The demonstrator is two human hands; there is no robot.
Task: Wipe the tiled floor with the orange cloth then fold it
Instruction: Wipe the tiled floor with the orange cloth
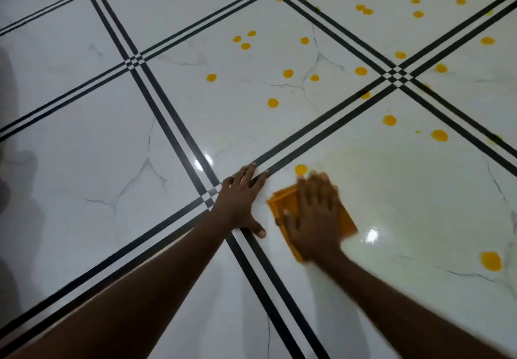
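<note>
Hands are both down on the floor [84, 140]. The right hand [313, 216] is laid flat and open on the cloth [345, 218], pressing it to the tile with fingers spread; nothing is gripped, and the hand is blurred. The left hand [240, 202] is open and planted beside it across a black tile line [167, 112], apparently as a brace. The cloth is seen as a folded orange pad under the right palm, near the tile's corner.

Wiping is judged to be in hand, early on. A pale yellowish film is noted on the tile around the cloth, so firm, overlapping passes are advised, with a clean face turned out once the pad is loaded. One drop [301, 169] lies just beyond the fingertips; a larger one [491, 260] sits well to the right. Many more drops [288, 73] are scattered over the far tiles. No obstruction is recorded; reach alone is the limit.
</note>
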